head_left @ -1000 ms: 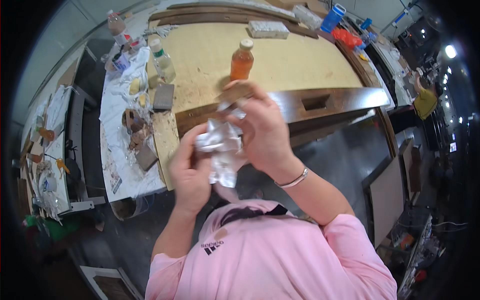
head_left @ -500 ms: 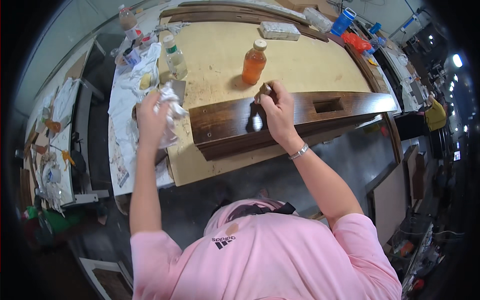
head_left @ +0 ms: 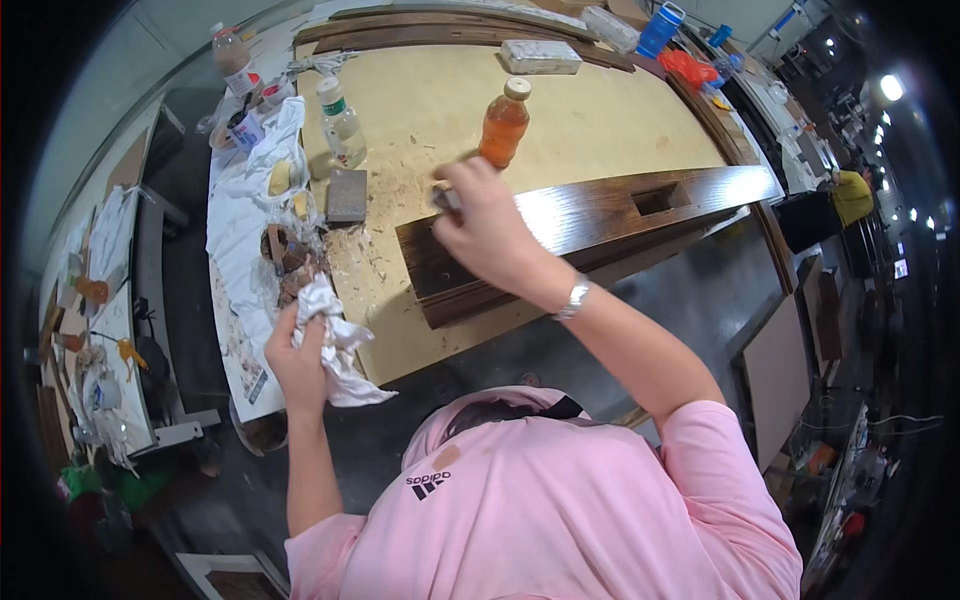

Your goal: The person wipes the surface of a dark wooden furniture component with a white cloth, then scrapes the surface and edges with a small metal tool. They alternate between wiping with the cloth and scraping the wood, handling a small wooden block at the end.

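My left hand (head_left: 297, 360) is closed on a crumpled white cloth (head_left: 335, 345), which hangs down past the near left edge of the yellowish board (head_left: 420, 110). My right hand (head_left: 487, 232) pinches a small grey-brown block-like piece (head_left: 447, 198), too blurred to tell its kind. That hand is over the left end of a dark brown glossy wooden beam (head_left: 580, 213) with a rectangular slot cut in its face. A bottle of orange liquid (head_left: 504, 125) stands behind my right hand. A grey block (head_left: 347, 196), perhaps a sanding sponge, lies left of the beam.
A clear bottle with a green-banded neck (head_left: 343, 125) stands at the left. Beside it, white cloths (head_left: 235, 215), yellow sponge pieces (head_left: 281, 178) and scraps cover the table's edge. Dark wooden strips (head_left: 400, 38) and a wrapped white block (head_left: 540, 57) lie at the back.
My right hand has moved left along the beam with the small piece. My left hand has come nearer to me, the cloth now hanging lower, and the grey block shows fully.
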Motion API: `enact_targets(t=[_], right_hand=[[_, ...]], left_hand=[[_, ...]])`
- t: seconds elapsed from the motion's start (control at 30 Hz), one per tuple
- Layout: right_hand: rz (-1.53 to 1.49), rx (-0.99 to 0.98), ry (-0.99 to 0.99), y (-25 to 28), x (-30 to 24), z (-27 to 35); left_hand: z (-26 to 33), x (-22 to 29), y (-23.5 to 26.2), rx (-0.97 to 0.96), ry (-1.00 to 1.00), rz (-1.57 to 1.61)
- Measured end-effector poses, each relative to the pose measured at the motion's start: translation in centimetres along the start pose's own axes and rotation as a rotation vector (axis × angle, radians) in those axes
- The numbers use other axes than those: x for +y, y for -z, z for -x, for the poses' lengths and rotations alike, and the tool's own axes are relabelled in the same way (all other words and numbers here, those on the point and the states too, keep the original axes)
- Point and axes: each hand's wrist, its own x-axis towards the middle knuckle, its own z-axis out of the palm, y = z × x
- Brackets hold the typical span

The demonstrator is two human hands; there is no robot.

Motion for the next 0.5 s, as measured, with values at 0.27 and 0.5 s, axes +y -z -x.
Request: enact_targets(t=[0.27,0.5], right_hand=[[0.227,-0.142,-0.080,-3.8,-1.4,-0.8],[0.264,-0.204,-0.337,-0.2,-1.9,-1.2]], left_hand=[[0.3,-0.1,-0.4,-0.073,0.002,0.189],[-1.9,-2.1,-0.8,-0.077,0.096,0.287]])
